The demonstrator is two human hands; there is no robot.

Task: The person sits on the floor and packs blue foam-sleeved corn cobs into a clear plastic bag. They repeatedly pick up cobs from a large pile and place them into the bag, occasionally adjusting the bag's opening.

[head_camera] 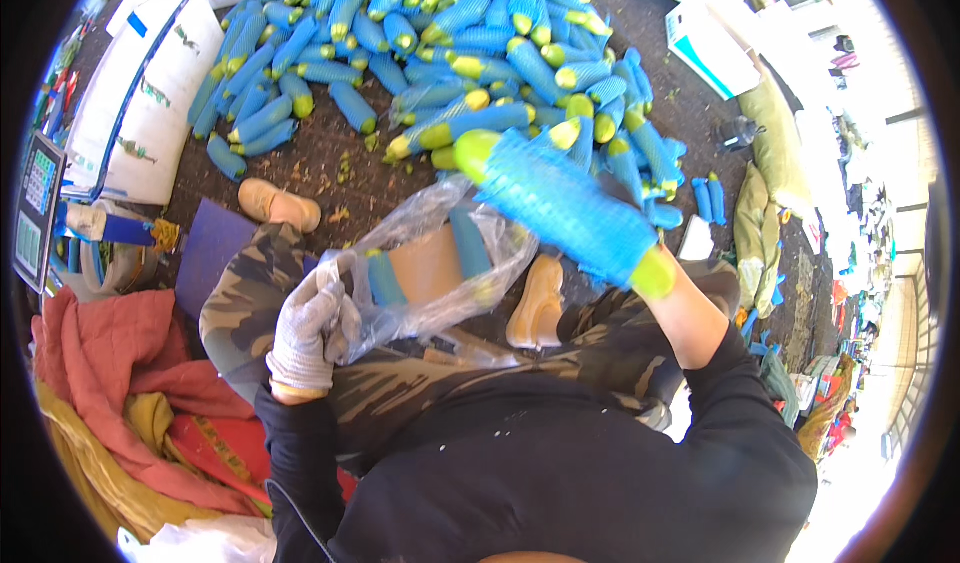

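My left hand point(311, 330), in a pale knitted glove, grips the gathered rim of a clear plastic bag point(420, 330). The bag lies open between my legs. Blue-netted pieces point(470, 242) show inside it, on both sides of a tan surface point(426, 267) that looks like cardboard. Raised over the bag's right side is a light green zucchini point(570, 207) in a blue foam net sleeve, both ends bare. My right hand is mostly hidden behind this zucchini and holds it up; the bare forearm point(694, 319) shows below.
A large heap of net-sleeved zucchini point(480, 45) covers the floor ahead. At left stand a white foam box point(161, 105) and a scale display point(37, 203). Red cloth point(127, 390) lies by my left side. A full sack point(776, 143) and a white box point(709, 49) are at right.
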